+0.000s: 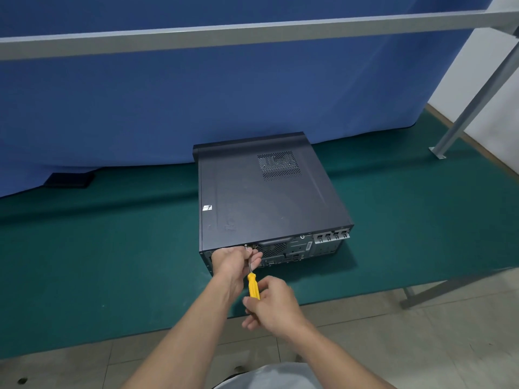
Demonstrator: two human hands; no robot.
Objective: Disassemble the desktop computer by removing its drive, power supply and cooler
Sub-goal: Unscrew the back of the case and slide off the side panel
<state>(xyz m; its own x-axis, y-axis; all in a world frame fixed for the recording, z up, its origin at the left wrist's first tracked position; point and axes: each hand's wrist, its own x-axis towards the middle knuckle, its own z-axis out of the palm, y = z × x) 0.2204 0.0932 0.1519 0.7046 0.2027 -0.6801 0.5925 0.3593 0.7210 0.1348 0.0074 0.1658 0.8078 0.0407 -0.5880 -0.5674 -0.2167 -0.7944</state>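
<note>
A dark grey desktop computer case (261,195) lies flat on the green table mat (112,262), its cover closed and its rear panel facing me. A screwdriver with a yellow handle (253,286) points at a screw near the upper left of the rear panel. My left hand (236,262) pinches the metal shaft close to the tip, against the case. My right hand (269,304) grips the end of the yellow handle. The drive, power supply and cooler are hidden inside the case.
A blue curtain (196,102) hangs behind the table, with a dark flat object (70,179) under its edge at the left. A grey metal frame bar (252,32) crosses overhead and a slanted post (463,108) stands at the right. Tiled floor lies below the table's front edge.
</note>
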